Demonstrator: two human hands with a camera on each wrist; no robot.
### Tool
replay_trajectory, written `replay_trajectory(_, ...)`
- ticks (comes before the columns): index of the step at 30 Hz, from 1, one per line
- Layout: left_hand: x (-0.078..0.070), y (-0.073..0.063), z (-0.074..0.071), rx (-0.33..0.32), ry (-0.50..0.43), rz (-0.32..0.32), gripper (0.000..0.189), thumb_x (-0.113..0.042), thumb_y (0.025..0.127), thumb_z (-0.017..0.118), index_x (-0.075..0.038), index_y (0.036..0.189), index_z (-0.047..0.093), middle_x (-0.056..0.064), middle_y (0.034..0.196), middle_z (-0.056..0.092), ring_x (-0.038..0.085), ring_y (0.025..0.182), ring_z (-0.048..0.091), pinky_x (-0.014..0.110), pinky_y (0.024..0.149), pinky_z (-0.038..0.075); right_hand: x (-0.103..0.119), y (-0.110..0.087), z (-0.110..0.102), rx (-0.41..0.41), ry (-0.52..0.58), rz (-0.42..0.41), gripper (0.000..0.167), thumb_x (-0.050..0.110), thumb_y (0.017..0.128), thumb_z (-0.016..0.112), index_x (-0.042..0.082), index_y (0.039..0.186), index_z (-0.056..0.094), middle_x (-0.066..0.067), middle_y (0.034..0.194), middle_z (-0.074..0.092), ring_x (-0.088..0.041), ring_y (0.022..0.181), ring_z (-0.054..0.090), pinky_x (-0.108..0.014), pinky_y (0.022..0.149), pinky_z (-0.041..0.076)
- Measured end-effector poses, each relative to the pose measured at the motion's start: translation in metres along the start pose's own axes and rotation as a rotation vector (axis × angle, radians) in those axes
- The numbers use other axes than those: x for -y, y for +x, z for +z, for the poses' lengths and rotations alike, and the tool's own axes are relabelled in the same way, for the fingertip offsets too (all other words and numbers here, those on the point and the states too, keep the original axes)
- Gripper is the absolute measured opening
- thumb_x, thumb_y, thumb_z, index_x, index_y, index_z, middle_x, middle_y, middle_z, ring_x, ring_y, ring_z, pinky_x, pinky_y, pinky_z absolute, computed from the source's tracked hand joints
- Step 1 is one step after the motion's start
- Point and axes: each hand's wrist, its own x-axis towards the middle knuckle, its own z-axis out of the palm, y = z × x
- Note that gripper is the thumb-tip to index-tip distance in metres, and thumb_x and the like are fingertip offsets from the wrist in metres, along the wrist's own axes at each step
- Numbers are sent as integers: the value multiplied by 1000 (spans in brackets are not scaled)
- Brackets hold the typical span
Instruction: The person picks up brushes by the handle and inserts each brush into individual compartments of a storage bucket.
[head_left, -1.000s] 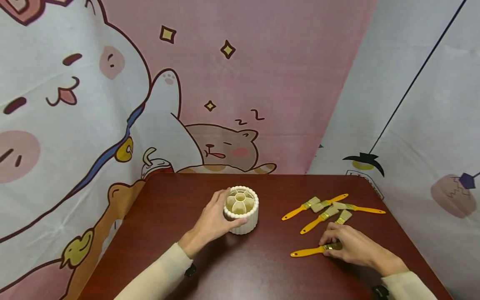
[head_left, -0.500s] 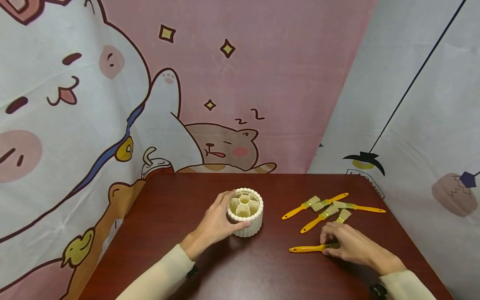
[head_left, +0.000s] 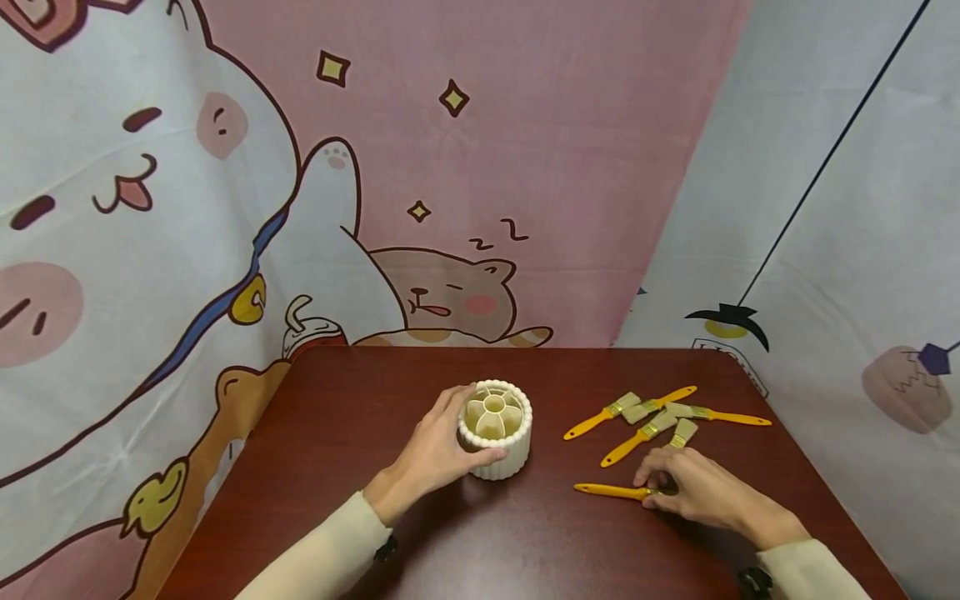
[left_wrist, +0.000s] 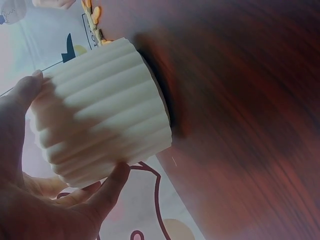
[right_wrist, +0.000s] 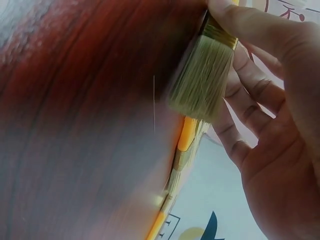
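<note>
My left hand (head_left: 431, 446) grips a round cream holder (head_left: 513, 461) by its near left side, thumb in front and fingers behind. The holder has ribbed walls, a beaded rim and petal-shaped compartments; in the left wrist view its ribbed side (left_wrist: 105, 110) fills the hand. On the right, my right hand (head_left: 701, 487) pinches a yellow-handled paintbrush (head_left: 611, 491) near its metal band, handle pointing left. Its pale bristles (right_wrist: 202, 77) show in the right wrist view, beneath the thumb. Bristles of another paintbrush (head_left: 683, 433) stick out just behind this hand, which hides its handle.
Several more yellow-handled paintbrushes lie loosely grouped at the right of the table, among them one at the front (head_left: 637, 441) and one pointing right (head_left: 720, 415). The dark red-brown table (head_left: 360, 392) ends at a printed cloth backdrop (head_left: 570, 167).
My left hand has brought the holder a little to the right and nearer. The handle end of the paintbrush in my right hand has risen and shifted slightly left.
</note>
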Motion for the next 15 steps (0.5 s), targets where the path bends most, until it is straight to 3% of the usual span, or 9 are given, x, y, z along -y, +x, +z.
replay_trajectory(5, -2, 0, 1, 1, -3, 2, 117, -64, 84, 101, -20, 178, 47, 13, 174, 56, 42, 150, 67, 61, 121, 60, 0, 2, 0, -4, -2, 2, 15, 28, 102, 93, 33, 107, 80, 22, 100, 70, 6, 88, 58, -24, 72, 53)
replay_trajectory(15, -4, 0, 3, 11, -6, -7, 119, -66, 84, 101, -18, 178, 46, 13, 175, 55, 41, 152, 67, 60, 122, 60, 5, 6, 0, -94, -11, -34, 20, 27, 101, 94, 36, 109, 78, 23, 102, 72, 4, 87, 60, -26, 72, 56)
